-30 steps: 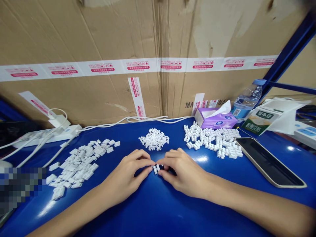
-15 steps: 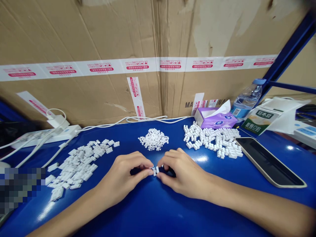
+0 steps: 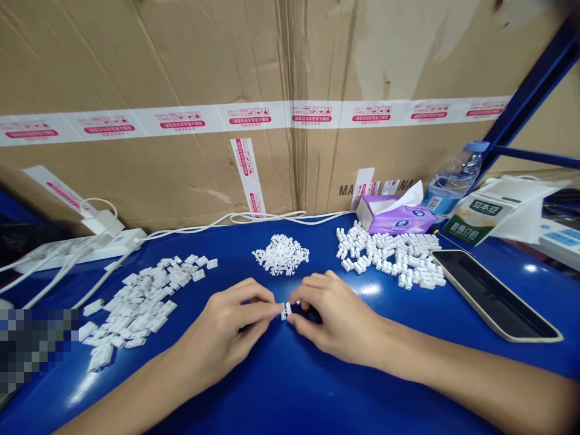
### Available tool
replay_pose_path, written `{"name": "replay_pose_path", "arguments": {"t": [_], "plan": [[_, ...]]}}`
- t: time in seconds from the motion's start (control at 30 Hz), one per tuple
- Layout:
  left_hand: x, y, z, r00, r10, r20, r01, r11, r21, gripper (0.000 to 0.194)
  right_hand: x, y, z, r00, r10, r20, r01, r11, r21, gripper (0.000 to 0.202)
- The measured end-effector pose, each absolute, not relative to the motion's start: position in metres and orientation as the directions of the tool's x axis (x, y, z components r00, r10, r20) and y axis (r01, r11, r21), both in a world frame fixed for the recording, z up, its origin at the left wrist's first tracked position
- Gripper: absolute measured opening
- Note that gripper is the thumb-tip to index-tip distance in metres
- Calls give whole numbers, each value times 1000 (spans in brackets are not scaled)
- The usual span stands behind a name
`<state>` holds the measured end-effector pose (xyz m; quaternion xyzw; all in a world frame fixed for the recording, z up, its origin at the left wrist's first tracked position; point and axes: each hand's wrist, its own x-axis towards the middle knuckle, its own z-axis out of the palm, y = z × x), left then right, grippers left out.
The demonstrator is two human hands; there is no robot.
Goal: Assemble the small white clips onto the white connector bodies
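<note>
A small white plastic piece [image 3: 286, 311] is between the fingertips of both hands, just above or on the blue table. My right hand [image 3: 339, 314] pinches it from the right with thumb and forefinger. From the left, my left hand [image 3: 235, 320] meets it with closed fingertips, which partly cover it. Beyond the hands lies a heap of tiny white parts [image 3: 281, 255]. Flat white rectangular pieces [image 3: 145, 302] are spread out to the left. On the right, a pile of chunkier white pieces [image 3: 394, 254] resembles the one in my fingers.
A phone [image 3: 496, 296] lies at the right, near a purple tissue pack [image 3: 399, 217], a water bottle [image 3: 457, 181] and a green-white carton [image 3: 480, 214]. White cables and a power strip [image 3: 122, 241] run along the back left. Tall cardboard [image 3: 190, 163] closes off the rear.
My left fingertips have drawn together at the piece's left side, and the thumb has shifted. My right hand keeps nearly the same pinch. The view has moved slightly.
</note>
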<state>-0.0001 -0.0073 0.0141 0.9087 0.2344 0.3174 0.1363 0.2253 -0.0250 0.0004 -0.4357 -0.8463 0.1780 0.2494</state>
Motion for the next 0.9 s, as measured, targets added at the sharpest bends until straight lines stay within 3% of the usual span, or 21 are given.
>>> {"name": "replay_pose_path", "arguments": {"t": [0.47, 0.9], "plan": [[5, -12, 15, 625, 632, 457, 460, -772, 438, 14, 225, -27, 2, -480, 841, 250, 663, 535, -524, 3], [3, -13, 7, 692, 491, 529, 409, -871, 273, 18, 224, -27, 2, -483, 838, 254, 667, 540, -514, 4]]}}
